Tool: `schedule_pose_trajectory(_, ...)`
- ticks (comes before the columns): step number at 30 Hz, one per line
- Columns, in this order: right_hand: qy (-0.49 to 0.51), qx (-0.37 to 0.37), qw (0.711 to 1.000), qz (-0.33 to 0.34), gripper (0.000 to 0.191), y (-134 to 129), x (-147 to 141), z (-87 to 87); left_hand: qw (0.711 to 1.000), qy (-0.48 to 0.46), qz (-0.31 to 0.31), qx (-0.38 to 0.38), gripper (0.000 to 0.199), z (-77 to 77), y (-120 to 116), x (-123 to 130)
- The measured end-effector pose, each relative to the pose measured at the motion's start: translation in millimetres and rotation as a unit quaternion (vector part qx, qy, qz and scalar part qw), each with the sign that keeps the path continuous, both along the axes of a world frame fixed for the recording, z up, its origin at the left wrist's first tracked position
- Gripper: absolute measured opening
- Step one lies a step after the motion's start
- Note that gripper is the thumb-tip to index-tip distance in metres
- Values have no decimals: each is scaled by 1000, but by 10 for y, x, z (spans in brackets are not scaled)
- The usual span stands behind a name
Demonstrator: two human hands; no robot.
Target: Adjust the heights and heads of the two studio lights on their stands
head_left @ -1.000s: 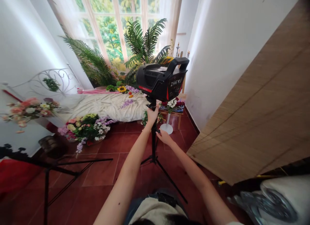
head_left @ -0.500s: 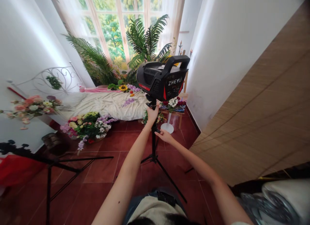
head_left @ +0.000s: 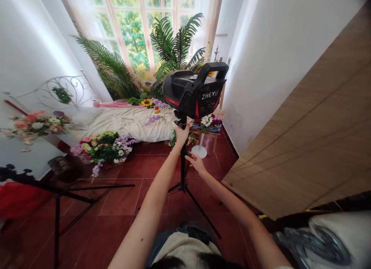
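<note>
A black studio light (head_left: 194,91) with red trim, a top handle and "ZHEYU" on its back sits on a black light stand (head_left: 182,172). Just under the lamp, my left hand (head_left: 182,135) is wrapped round the upper pole of the stand. Lower down, my right hand (head_left: 196,162) has its fingertips closed on a small black knob (head_left: 188,155) at the right side of the pole. The stand is upright, its legs spread on the red tiled floor (head_left: 121,201). My left fingers are partly hidden behind the pole.
Beyond the lamp stands a bed (head_left: 133,126) with cream bedding. Flower bunches (head_left: 106,147) lie before it. Another black stand (head_left: 58,199) is at the left. A woven panel (head_left: 304,133) leans at the right, a silver ornate piece (head_left: 315,242) near it. A white round base (head_left: 199,151) is behind the stand.
The view has shifted slightly. Both hands keep their places on the stand, and the lamp stays at about the same height.
</note>
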State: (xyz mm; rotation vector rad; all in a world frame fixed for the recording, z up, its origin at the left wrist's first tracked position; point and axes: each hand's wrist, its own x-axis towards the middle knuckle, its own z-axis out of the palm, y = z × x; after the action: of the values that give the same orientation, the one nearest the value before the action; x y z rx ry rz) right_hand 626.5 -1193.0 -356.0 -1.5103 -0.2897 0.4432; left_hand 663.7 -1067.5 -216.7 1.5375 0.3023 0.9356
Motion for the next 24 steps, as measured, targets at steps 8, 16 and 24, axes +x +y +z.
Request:
schedule_pose_trajectory(8,36,-10,998,-40,39,56,-74,-94,999,-19,9,26,30,-14,1,13)
schedule_pose_trajectory(16,-71,-49,994,-65,45,116,-111,-167,999,-25,12,38,34,-44,19,35)
schedule_pose_trajectory(24,-242,-86,960,-109,27,91,-53,-35,999,-12,-1,39,39,-52,12,58)
